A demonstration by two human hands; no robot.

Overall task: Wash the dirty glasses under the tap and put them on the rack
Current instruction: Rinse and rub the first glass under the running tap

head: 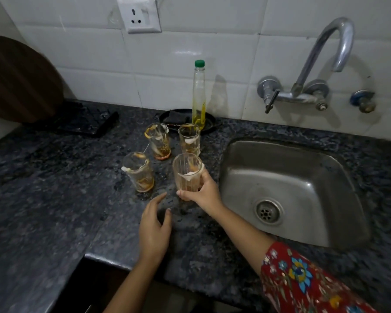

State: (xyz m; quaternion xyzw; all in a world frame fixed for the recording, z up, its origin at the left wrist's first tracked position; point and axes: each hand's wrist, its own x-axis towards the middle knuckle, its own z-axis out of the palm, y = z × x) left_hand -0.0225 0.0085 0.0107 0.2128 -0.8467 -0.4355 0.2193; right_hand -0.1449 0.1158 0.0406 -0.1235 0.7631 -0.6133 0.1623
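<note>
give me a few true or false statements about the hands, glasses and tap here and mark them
1. The right hand grips a dirty glass. True.
2. Water runs from the tap. False: no water shows at its spout.
3. On the counter stand three more glasses. True.
4. The left hand holds a glass. False: its fingers are relaxed and it holds nothing.
5. The bottle by the wall has a green cap. True.
</note>
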